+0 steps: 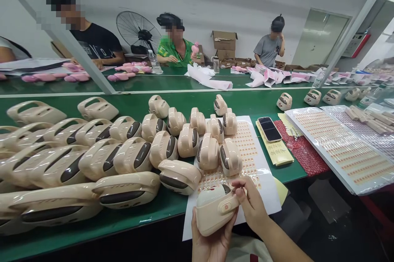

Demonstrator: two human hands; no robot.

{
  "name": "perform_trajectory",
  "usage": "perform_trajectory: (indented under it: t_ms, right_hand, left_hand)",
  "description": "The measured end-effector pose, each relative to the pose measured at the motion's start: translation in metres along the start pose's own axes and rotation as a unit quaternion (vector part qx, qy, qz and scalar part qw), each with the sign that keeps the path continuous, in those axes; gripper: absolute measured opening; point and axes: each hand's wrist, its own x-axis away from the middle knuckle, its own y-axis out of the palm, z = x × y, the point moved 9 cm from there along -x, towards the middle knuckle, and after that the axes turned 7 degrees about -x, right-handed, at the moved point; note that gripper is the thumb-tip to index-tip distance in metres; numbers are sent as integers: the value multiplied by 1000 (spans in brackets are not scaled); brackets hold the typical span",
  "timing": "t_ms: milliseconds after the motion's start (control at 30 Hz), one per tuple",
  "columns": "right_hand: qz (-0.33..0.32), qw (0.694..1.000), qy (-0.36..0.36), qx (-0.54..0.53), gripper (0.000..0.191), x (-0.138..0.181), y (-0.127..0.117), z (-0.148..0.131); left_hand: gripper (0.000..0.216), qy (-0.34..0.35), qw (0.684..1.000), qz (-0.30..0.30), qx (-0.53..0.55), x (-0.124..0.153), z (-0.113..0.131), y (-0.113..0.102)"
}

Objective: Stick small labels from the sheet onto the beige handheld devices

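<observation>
A cream plastic case [211, 217] with a carry handle and a small orange sticker on its round side hub is tilted in front of me. My left hand [209, 249] cradles it from below, thumb on one side and fingers on the other. At its upper right, my right hand [253, 204] is closed with thumb and fingertips on the handle; whether anything small is between the fingertips is hidden. Under the case lies a white sheet of small orange stickers [248, 145]. Similar cream cases [188, 140] with dark windows stand on that sheet and in rows to the left.
A phone [269, 129] rests on yellow paper [278, 153] at right. Beyond are red bubble wrap [303, 147] and large sticker sheets [341, 143]. A metal post [89, 63] rises at left. Several people sit across the green table [197, 97] among pink toys [132, 67].
</observation>
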Motion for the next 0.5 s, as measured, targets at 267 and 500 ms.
perform_trajectory:
  t_ms: [267, 500]
  right_hand:
    - [-104, 970, -164, 144, 16, 1, 2, -48]
    - [-51, 979, -15, 198, 18, 6, -53, 24]
  left_hand:
    - [37, 2, 995, 96, -16, 6, 0, -11]
    - [29, -42, 991, 126, 5, 21, 11, -20]
